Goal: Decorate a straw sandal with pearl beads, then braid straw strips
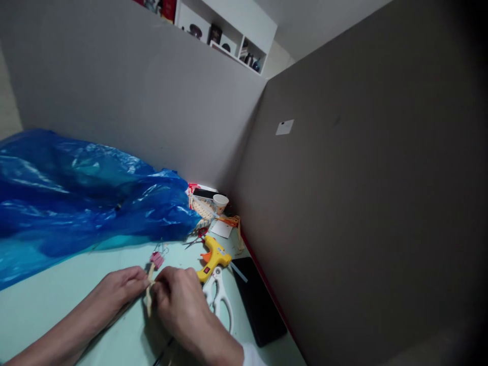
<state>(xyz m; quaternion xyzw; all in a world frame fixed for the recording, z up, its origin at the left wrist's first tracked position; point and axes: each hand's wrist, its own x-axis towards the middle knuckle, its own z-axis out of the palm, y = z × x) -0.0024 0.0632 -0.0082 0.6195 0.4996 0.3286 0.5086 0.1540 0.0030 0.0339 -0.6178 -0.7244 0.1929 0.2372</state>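
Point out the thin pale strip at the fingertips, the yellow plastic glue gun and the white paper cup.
Thin pale strip (149, 301): head view, its lower length.
Yellow plastic glue gun (217, 252): head view, its main body.
White paper cup (220, 207): head view, its outer wall.

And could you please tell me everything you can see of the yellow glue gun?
The yellow glue gun looks plastic, with an orange trigger, a small red switch on its handle and a pale label. A translucent stick juts from its rear. It lies on its side on the pale green tabletop, nose towards the red-handled scissors. White-handled scissors lie by its handle, perhaps touching. The right hand is close but not gripping it.
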